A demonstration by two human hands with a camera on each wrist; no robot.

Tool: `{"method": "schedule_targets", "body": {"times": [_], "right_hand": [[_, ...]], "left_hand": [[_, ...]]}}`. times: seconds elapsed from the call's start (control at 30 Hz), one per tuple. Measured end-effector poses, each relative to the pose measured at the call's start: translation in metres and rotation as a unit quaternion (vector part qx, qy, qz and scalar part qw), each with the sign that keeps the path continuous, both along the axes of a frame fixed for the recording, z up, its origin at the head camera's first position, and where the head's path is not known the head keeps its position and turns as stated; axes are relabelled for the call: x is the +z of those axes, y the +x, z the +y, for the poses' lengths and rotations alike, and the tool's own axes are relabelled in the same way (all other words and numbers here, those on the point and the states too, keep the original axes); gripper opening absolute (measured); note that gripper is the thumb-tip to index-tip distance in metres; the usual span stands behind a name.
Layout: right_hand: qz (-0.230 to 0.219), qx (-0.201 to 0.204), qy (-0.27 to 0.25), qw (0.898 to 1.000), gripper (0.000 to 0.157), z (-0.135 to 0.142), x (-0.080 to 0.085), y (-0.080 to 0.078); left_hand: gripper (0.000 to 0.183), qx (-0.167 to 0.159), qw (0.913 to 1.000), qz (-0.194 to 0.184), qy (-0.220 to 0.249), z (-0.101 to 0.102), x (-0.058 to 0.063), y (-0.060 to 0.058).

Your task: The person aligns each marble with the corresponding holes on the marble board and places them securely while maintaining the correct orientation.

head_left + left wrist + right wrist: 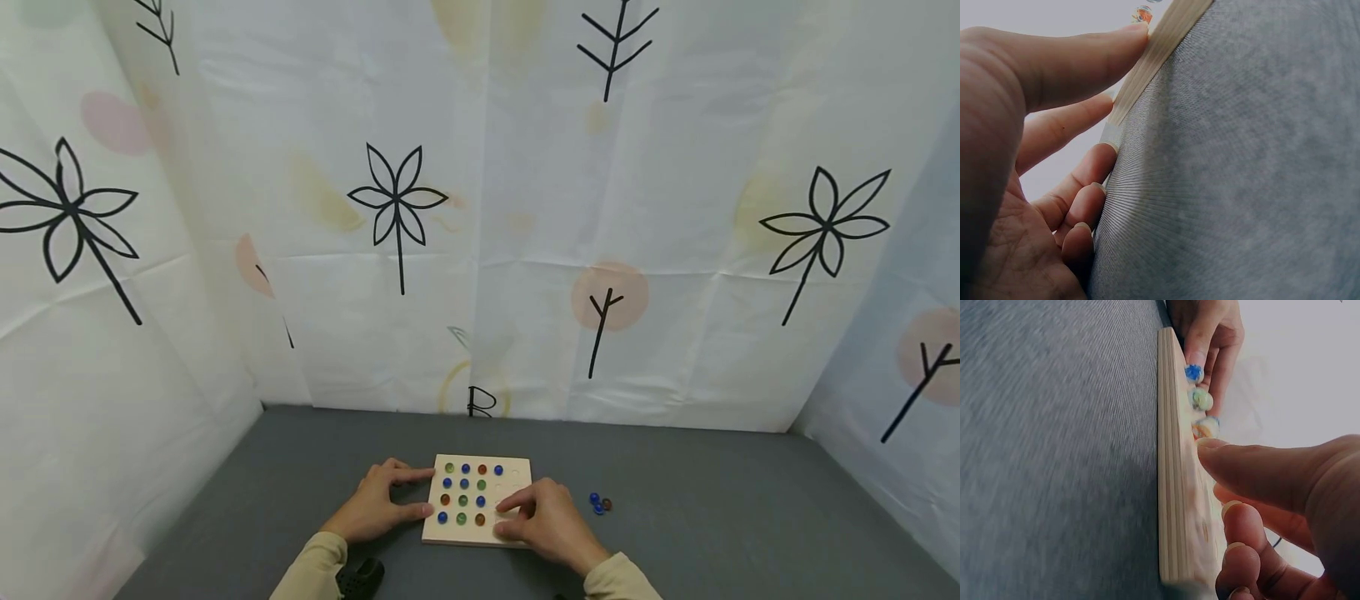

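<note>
The pale wooden board [461,536] lay flat on the grey table [712,500], at six o'clock of the head view. In its hollows sat thirteen visible marbles [462,500], in blue, green and reddish brown: four in the far row, and three in each of the other rows, as far as the right hand let me see. Bare hollows showed toward two o'clock.

The left hand [378,500] was at nine o'clock of the board. Its thumb and index finger were spread wide, and both tips touched the board's edge; in the left wrist view, the other fingers were bent beside the tabletop.

The right hand [553,523] was over the board's side at four o'clock. Its thumb and index finger stood apart with a narrow gap, their tips near the reddish-brown marble of the nearest row. Whether the thumb touched that marble, I cannot tell.

At three o'clock, well apart from the board, a small group of loose marbles [598,508], blue and brown, lay on the table. At eight o'clock, a dark object [365,577] showed beside the left sleeve [315,562]. At twelve o'clock rose a white cloth [525,150] printed with plants.
</note>
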State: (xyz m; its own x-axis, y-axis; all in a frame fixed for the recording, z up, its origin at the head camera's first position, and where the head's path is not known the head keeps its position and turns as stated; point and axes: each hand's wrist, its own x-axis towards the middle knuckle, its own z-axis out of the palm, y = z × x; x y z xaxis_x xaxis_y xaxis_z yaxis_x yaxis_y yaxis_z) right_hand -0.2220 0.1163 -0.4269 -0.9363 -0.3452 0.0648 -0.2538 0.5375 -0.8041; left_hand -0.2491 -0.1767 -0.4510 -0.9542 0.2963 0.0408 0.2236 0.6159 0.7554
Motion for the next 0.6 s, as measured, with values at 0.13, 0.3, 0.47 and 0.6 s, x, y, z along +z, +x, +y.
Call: {"method": "schedule_targets", "body": {"times": [0.13, 0.3, 0.47, 0.6], "right_hand": [[0.001, -0.007, 0.001, 1.000, 0.019, 0.008, 0.000, 0.001], [0.005, -0.017, -0.001, 1.000, 0.018, 0.019, 0.003, 0.004], [0.011, -0.035, 0.006, 0.999, 0.020, 0.031, 0.005, 0.005], [0.011, -0.049, 0.011, 0.999, 0.020, 0.039, 0.007, 0.005]], "left_hand": [[0.054, 0.002, 1.0000, 0.002, -0.003, 0.000, 0.000, 0.000], [0.054, 0.004, 1.0000, 0.002, -0.004, -0.001, 0.000, -0.001], [0.054, 0.005, 1.0000, 0.002, -0.007, -0.001, 0.000, 0.000], [0.054, 0.005, 1.0000, 0.001, -0.007, 0.000, -0.001, -0.001]]}}
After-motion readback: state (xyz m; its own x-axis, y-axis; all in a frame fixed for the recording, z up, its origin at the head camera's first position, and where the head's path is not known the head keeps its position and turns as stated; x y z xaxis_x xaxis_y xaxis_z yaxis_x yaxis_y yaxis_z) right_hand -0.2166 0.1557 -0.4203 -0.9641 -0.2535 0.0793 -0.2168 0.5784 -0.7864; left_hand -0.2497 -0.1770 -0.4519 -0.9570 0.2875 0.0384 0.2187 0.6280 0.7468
